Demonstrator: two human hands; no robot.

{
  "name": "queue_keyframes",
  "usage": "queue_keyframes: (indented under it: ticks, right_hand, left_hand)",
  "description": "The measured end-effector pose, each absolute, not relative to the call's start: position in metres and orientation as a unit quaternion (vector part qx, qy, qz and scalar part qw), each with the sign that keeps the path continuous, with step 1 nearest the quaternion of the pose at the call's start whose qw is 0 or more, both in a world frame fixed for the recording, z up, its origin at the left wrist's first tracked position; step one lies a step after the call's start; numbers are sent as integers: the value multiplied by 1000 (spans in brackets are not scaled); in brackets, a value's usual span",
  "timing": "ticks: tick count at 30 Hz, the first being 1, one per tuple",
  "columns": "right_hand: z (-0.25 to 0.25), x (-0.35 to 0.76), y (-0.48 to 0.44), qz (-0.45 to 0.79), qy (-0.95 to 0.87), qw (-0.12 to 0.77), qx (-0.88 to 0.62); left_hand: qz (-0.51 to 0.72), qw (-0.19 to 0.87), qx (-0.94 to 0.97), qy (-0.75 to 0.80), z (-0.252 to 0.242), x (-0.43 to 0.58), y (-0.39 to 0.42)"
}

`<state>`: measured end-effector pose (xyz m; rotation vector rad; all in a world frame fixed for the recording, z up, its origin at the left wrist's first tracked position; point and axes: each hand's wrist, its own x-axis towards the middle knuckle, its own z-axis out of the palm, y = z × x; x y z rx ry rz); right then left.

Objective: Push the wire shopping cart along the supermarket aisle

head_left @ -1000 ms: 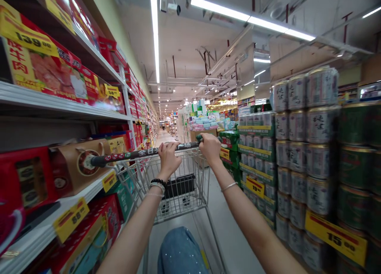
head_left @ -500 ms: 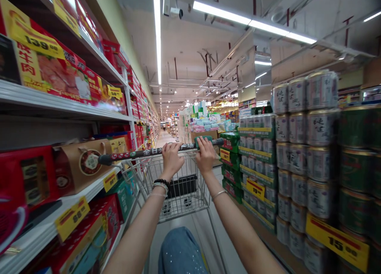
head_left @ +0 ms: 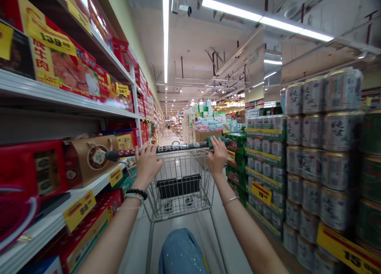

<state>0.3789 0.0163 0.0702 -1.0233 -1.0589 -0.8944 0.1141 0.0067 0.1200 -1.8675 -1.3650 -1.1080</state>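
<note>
Both my hands grip the dark handle bar (head_left: 178, 148) of a wire shopping cart (head_left: 181, 186) in a supermarket aisle. My left hand (head_left: 147, 165) is wrapped round the bar left of its middle, with bead bracelets on the wrist. My right hand (head_left: 218, 155) is closed round the bar's right end, by the green end cap, with a thin bangle on the wrist. The cart's basket looks empty; its black child seat flap is folded down. My knee in blue denim (head_left: 180, 252) shows below the cart.
Shelves (head_left: 59, 95) of red gift boxes with yellow price tags run close along the left. Tall stacks of silver and green cans (head_left: 315, 155) stand close on the right. The aisle floor (head_left: 171, 137) runs straight ahead to more displays.
My left hand slid left along the bar and my right hand shifted toward its right end. The cart has swung a little right, away from the left shelves.
</note>
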Motion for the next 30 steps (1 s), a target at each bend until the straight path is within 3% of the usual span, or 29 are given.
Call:
queue_keyframes:
  ticks: [5, 10, 15, 20, 24, 30]
  right_hand:
    - [80, 289, 18, -336, -553, 621, -443]
    - [96, 318, -6, -318, -633, 548, -446]
    - [108, 334, -12, -300, -565, 561, -526]
    - [119, 263, -5, -301, -616, 564, -460]
    - [129, 266, -15, -291, -665, 494, -479]
    - [124, 291, -15, -300, -599, 530, -520]
  left_hand:
    - [-453, 269, -679, -511, 113, 123, 8]
    - [-470, 258, -683, -495, 112, 112, 6]
    - [-515, 228, -660, -496, 107, 120, 7]
    - [-521, 237, -643, -509, 105, 131, 6]
    - [-493, 257, -659, -506, 110, 96, -1]
    - [-527, 255, -573, -574, 116, 19, -5]
